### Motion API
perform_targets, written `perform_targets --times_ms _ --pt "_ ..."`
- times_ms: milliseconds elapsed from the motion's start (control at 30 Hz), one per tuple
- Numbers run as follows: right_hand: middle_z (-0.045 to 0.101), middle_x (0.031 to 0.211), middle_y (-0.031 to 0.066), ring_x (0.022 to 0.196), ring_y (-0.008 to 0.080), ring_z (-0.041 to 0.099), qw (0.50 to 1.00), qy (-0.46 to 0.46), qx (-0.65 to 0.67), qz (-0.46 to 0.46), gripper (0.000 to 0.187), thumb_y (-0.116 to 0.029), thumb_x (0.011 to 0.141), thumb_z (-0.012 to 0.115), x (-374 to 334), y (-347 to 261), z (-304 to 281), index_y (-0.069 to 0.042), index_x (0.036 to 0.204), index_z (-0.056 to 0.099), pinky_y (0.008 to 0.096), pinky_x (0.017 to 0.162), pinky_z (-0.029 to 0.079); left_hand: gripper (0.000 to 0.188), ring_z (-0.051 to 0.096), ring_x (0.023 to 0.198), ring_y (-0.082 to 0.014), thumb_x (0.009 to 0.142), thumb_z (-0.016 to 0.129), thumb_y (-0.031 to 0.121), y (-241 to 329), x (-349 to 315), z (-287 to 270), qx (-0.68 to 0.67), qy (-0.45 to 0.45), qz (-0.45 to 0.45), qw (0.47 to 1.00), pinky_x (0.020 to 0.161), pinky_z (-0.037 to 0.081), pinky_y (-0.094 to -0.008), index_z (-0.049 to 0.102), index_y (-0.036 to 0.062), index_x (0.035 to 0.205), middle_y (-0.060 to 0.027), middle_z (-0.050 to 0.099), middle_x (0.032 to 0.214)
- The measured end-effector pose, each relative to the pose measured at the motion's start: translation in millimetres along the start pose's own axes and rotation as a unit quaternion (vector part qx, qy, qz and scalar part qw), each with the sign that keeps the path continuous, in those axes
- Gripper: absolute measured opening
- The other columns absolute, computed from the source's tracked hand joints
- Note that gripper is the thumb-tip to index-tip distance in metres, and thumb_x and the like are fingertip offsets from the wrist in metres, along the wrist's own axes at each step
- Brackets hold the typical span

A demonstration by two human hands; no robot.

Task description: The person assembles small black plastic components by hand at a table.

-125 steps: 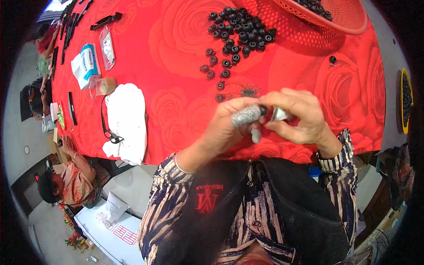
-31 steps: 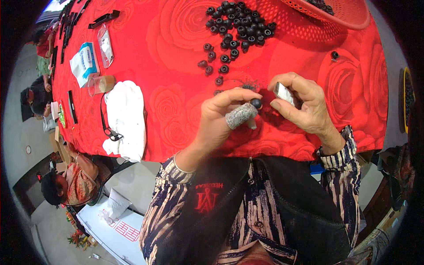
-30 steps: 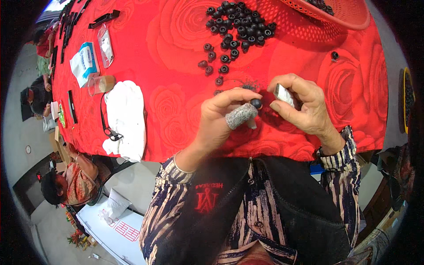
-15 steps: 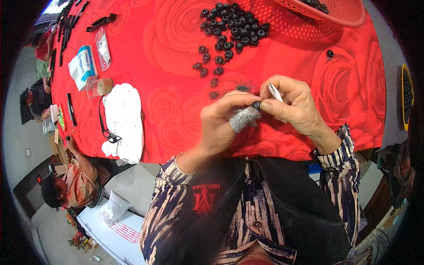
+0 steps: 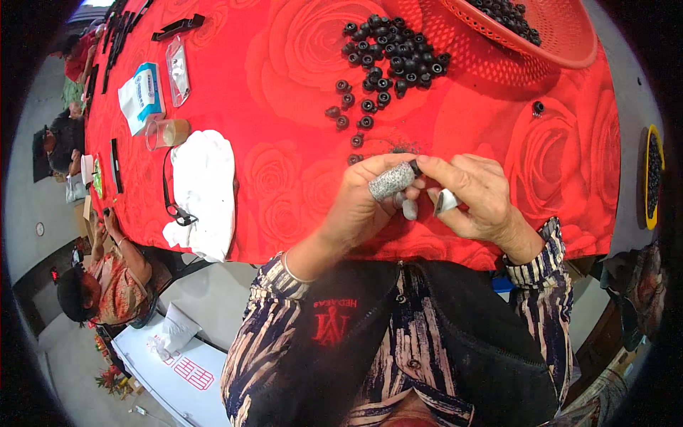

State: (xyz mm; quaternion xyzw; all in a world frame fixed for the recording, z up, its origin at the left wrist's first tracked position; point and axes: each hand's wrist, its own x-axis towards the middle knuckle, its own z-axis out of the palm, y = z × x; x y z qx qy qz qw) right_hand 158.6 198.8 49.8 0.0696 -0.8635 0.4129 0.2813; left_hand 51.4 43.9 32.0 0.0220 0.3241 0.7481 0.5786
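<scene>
My left hand (image 5: 359, 206) has its fingers closed on a small black rubbery cap-like piece (image 5: 414, 169). A speckled grey sleeve (image 5: 390, 183) covers one digit of this hand, seemingly the thumb. My right hand (image 5: 487, 196) grips a small tool with a white wrap (image 5: 447, 201) and what looks like a dark, short blade. Its index fingertip presses against the black piece. Just beyond the hands, many similar black pieces (image 5: 402, 53) lie in a loose pile, with fine dark crumbs (image 5: 404, 149) on the red tablecloth (image 5: 284, 142).
A red perforated basket (image 5: 569, 43) of black pieces stands far right, with one stray black piece (image 5: 538, 108) nearby. Leftward lie a white cloth (image 5: 204, 192), glasses (image 5: 181, 215), a cup (image 5: 168, 134) and a tissue pack (image 5: 144, 99). Other people sit at the left side.
My right hand has turned, bringing the white-wrapped tool below the black piece and its index finger onto it. The sleeved digit has swung up against the piece.
</scene>
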Motion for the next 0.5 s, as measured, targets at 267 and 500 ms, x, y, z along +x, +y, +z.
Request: perform_targets --times_ms 267,500 --pt "0.052 0.065 0.0075 0.054 0.0219 0.054 0.998 -0.024 0.048 0.03 0.057 -0.001 0.055 0.062 3.4 -1.3 0.7 0.001 0.111 0.054 0.0319 0.048 0.043 0.024 0.061 0.074 -0.0141 0.086 0.055 0.01 1.9 -0.8 -3.1 0.043 -0.019 -0.012 0.999 0.059 0.052 -0.0264 0.055 -0.0011 0.108 -0.0098 0.062 0.091" --pt "0.052 0.066 0.0073 0.054 0.0221 0.054 0.996 -0.026 0.071 0.046 0.059 0.0 0.055 0.062 1.5 -2.4 0.0 -0.002 0.113 0.055 0.032 0.048 0.043 0.027 0.061 0.075 -0.0158 0.084 0.058 0.009 0.2 -1.2 -0.5 0.026 -0.041 -0.021 0.999 0.06 0.052 -0.0276 0.054 -0.0008 0.109 -0.0101 0.062 0.091"
